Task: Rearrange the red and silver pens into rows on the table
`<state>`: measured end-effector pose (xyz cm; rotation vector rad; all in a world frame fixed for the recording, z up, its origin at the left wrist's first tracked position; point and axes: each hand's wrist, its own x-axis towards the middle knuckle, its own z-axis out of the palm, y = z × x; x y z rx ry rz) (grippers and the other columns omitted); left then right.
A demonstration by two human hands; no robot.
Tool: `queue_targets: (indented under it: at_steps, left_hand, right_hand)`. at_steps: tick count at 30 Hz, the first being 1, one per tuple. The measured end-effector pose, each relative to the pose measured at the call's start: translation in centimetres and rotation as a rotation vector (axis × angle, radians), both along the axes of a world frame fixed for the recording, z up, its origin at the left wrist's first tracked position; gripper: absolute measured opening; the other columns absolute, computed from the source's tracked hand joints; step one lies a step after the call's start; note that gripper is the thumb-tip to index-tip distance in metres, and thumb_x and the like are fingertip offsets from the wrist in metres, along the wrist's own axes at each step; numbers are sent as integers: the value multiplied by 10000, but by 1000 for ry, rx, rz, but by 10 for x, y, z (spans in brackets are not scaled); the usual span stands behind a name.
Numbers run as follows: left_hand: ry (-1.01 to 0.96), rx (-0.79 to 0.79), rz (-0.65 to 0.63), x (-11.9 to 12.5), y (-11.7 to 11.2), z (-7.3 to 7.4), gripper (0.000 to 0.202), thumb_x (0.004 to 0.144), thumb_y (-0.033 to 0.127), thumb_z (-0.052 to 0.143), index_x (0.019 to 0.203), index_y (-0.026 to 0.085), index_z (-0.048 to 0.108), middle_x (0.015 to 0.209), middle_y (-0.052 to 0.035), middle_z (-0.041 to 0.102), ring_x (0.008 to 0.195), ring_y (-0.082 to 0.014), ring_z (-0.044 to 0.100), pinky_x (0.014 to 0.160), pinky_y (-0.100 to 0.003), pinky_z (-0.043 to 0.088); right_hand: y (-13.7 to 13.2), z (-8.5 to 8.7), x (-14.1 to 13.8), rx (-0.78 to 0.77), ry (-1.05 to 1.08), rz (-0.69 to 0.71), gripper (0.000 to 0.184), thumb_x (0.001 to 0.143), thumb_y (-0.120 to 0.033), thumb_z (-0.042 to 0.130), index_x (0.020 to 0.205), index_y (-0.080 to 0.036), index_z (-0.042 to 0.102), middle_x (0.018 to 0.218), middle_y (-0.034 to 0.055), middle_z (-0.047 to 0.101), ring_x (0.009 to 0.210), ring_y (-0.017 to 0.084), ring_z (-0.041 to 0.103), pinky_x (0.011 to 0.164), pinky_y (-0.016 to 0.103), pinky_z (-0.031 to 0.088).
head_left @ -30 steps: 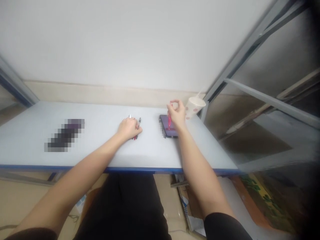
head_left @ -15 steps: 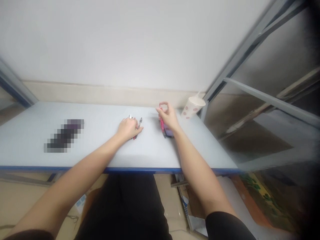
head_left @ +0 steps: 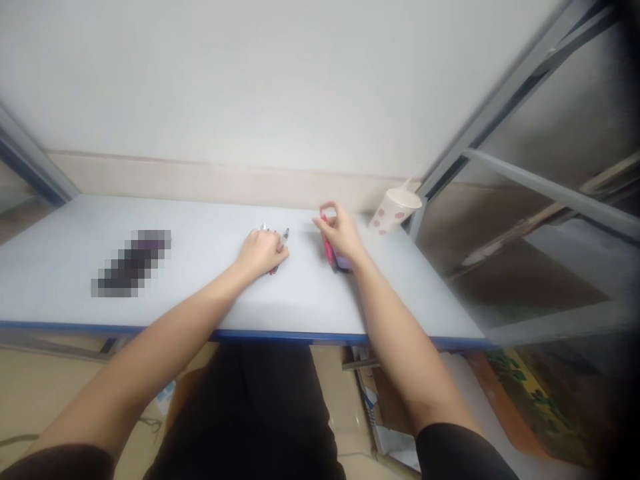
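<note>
The left hand lies palm-down on the surface, its fingers curled over a few pens whose ends poke out on either side, though whether they grip the pens or only cover them cannot be told. The right hand is raised, its fingers pinching a tilted red pen that stays steady, its lower end beside a dark phone. A paper cup stands just beyond, with a pixelated object well to the left.
</note>
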<state>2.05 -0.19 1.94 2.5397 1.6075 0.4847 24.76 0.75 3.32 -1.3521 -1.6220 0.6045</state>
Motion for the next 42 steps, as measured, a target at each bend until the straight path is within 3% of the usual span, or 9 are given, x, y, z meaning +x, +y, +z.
queue_targets:
  at_steps: [2,7,13,17,21,24,29,36,42]
  left_hand:
    - [-28,-12,22,0,0,2,249,930,260,585,694,215,648,732,-95,718,838,-302,708,924,-412,506]
    - [-153,-90,62,-3,-1,8,166,914,288,614,777,216,671,774,-72,736,826,-283,699,804,-359,503]
    - [-268,-89,-7,-6,1,3,189,914,305,626,747,217,622,710,-41,697,737,-232,661,743,-323,474]
    - [-287,-92,-51,-5,2,-1,193,912,291,624,737,217,593,774,-45,711,739,-216,652,727,-323,463]
    - [-336,-78,-67,-5,2,-2,192,906,284,629,735,219,569,807,-46,708,750,-209,647,733,-324,469]
    - [-394,-74,-107,-5,1,-2,207,917,293,621,733,223,557,769,-30,689,739,-202,642,756,-323,485]
    - [-475,-94,-119,-7,1,-1,231,913,298,619,710,225,536,696,-7,652,684,-182,616,737,-311,474]
    - [-501,-78,-115,-7,-1,0,236,907,318,633,709,217,553,689,-5,649,670,-173,598,685,-302,438]
    - [-599,-96,-93,-11,-1,4,236,877,320,665,688,208,576,664,-6,651,633,-162,597,650,-290,438]
  right_hand:
    - [-2,7,7,31,0,-32,278,886,-382,646,1116,-258,552,623,-69,525,516,145,468,569,273,361]
    - [-5,11,12,37,19,-69,210,869,-384,645,993,-252,538,607,-65,502,485,124,401,528,265,315]
    - [-2,-1,-1,-47,-57,61,245,880,-427,625,1021,-259,516,564,-81,516,494,146,437,553,266,343]
    - [-2,-6,-3,-57,-129,74,300,891,-445,637,1103,-268,520,595,-84,547,522,161,471,586,272,358]
    - [-2,-7,-4,11,-200,65,178,915,-387,589,1034,-263,544,591,-77,529,547,163,471,632,287,366]
    - [-1,-4,-4,69,-154,32,226,917,-433,618,1057,-265,560,618,-66,553,570,171,484,651,297,382]
    - [-1,-4,-4,35,-150,-7,211,926,-429,635,1034,-257,574,624,-54,555,580,183,509,662,307,395]
    - [5,-17,-11,12,-552,32,146,996,-356,628,1046,-223,664,911,78,717,854,253,612,807,356,437]
    - [11,-15,-2,128,-852,-121,230,955,-148,577,1129,-128,726,1226,235,693,1130,385,562,971,481,417]
